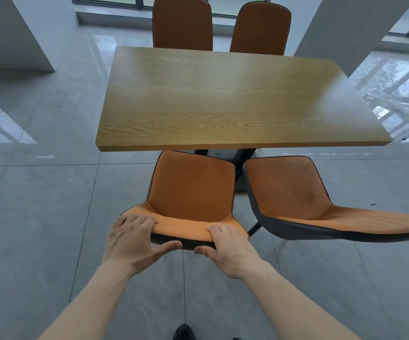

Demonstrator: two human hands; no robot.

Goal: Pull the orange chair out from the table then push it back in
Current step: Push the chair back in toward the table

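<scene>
The orange chair (191, 190) with a dark shell stands just in front of me, its seat almost wholly out from under the near edge of the wooden table (228, 104). My left hand (134, 239) grips the left part of the backrest's top edge, fingers over the orange front and thumb on the dark back. My right hand (228, 244) grips the right part of the same edge in the same way.
A second orange chair (294, 192) stands close to the right, angled outward. Two more orange chairs (182, 23) (261, 28) are tucked in at the table's far side. White pillars (21, 28) (355, 30) flank the table. Grey tiled floor (39, 217) surrounds everything.
</scene>
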